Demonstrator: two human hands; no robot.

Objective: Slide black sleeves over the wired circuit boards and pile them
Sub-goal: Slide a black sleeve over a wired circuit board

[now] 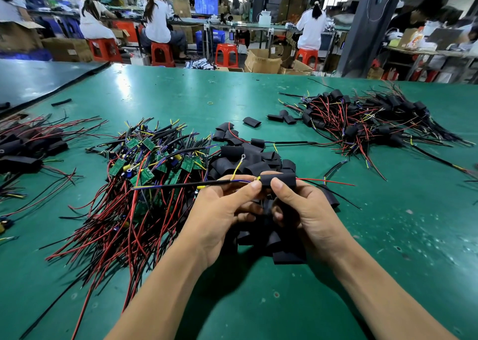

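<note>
Inside black sleeve (pixel 284 178), board hidden.

**Around Our Bench**

We sit at a green table (pixel 258 96) with a small yellow ring (pixel 210 103) lying on a bare stretch of it. A darker table (pixel 38 78) lies along its left edge. Past the far edge we see people in white tops (pixel 157 21) seated with their backs to us on orange stools (pixel 161 53) — another stool (pixel 226 55) stands unoccupied near open cardboard boxes (pixel 262 61). A blue screen (pixel 206 5) glows on the far bench above a blue crate (pixel 217 38) — and a dark pillar (pixel 367 26) rises at right.
</note>
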